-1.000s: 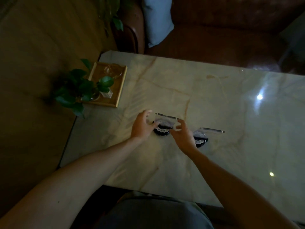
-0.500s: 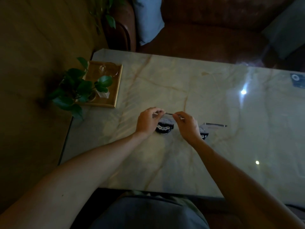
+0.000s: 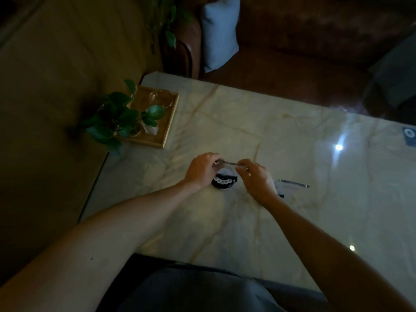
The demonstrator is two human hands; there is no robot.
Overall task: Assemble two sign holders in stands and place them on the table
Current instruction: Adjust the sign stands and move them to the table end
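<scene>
Your left hand (image 3: pixel 203 170) and right hand (image 3: pixel 256 179) pinch the clear sign holder (image 3: pixel 227 163) above its black stand (image 3: pixel 224 182), mid-tabletop (image 3: pixel 292 221). You're seating this one, I'd say; next, press it straight down. The second holder (image 3: pixel 292 183) stands just right.

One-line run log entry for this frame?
left hand: pinching clear acrylic sign holder | right hand: pinching same | round black stand: below | second holder: standing on marble table
</scene>
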